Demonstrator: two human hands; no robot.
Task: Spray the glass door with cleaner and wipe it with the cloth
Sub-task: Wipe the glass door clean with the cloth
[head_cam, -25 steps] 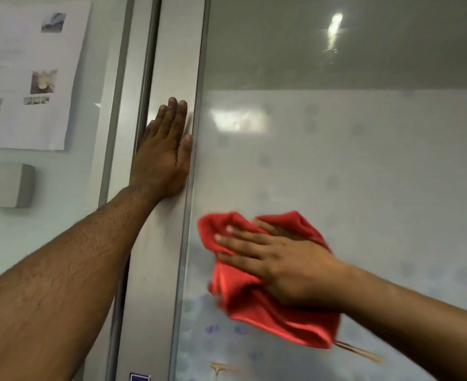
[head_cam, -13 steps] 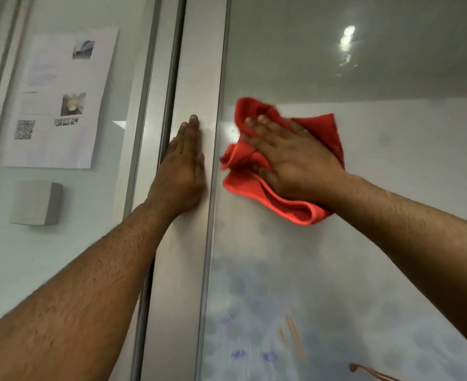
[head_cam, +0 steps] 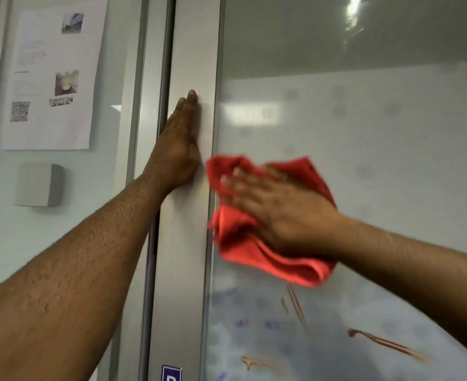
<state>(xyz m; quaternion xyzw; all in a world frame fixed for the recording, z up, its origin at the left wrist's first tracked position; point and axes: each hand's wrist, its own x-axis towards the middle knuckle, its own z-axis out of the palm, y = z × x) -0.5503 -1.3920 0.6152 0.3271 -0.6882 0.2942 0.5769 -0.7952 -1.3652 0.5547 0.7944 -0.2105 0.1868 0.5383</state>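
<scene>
The glass door (head_cam: 364,127) fills the right side, frosted below a clear upper band, with brown streaks (head_cam: 386,345) and purple dots low down. My right hand (head_cam: 281,213) presses a red cloth (head_cam: 254,248) flat against the glass near the door's left edge; hand and cloth are motion-blurred. Flat on the grey metal door frame (head_cam: 191,50) rests my left hand (head_cam: 180,149), fingers together and pointing up, holding nothing. No spray bottle is in view.
Left of the frame is a glass wall panel with a printed paper notice (head_cam: 50,78) stuck on it. A small grey box (head_cam: 38,185) is mounted below the notice. A blue sign (head_cam: 171,373) sits at the bottom of the frame.
My right hand swept the cloth up to the top of the frosted area, then back down to mid-height near the frame. My left hand stayed on the frame.
</scene>
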